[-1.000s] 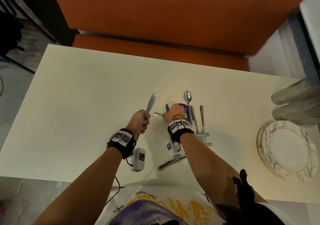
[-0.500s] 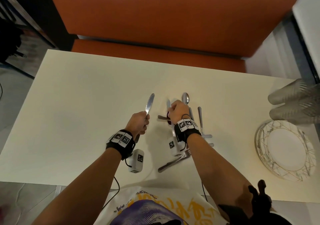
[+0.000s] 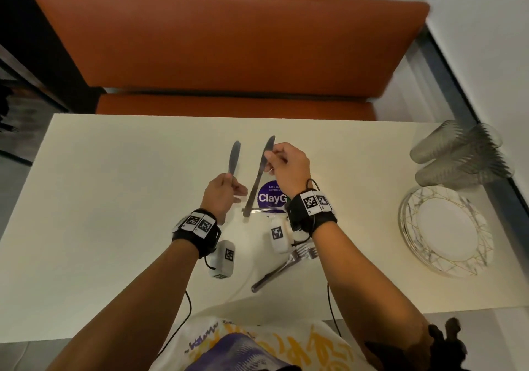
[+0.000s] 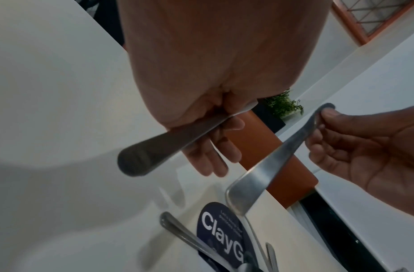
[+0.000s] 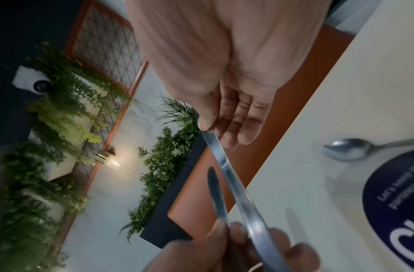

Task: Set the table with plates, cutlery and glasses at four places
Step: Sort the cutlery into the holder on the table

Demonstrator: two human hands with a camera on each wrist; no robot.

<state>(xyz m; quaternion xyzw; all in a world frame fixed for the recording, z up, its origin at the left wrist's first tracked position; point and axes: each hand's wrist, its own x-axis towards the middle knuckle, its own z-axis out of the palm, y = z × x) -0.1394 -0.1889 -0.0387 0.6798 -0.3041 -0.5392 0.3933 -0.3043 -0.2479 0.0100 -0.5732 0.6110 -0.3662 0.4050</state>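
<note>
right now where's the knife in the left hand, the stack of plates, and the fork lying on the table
knife in the left hand [image 3: 234, 156], head view, middle of the blade
stack of plates [image 3: 446, 227], head view, centre of the top plate
fork [image 3: 282, 267], head view, on the handle

Your left hand [image 3: 221, 191] grips one knife [image 3: 234, 157] by its handle, blade pointing away | your right hand [image 3: 289, 167] pinches a second knife [image 3: 260, 174] near its blade, above the purple coaster [image 3: 270, 197] | plates [image 3: 445, 229] and glasses [image 3: 461, 156] sit at your right on the table [image 3: 114, 199].
</note>
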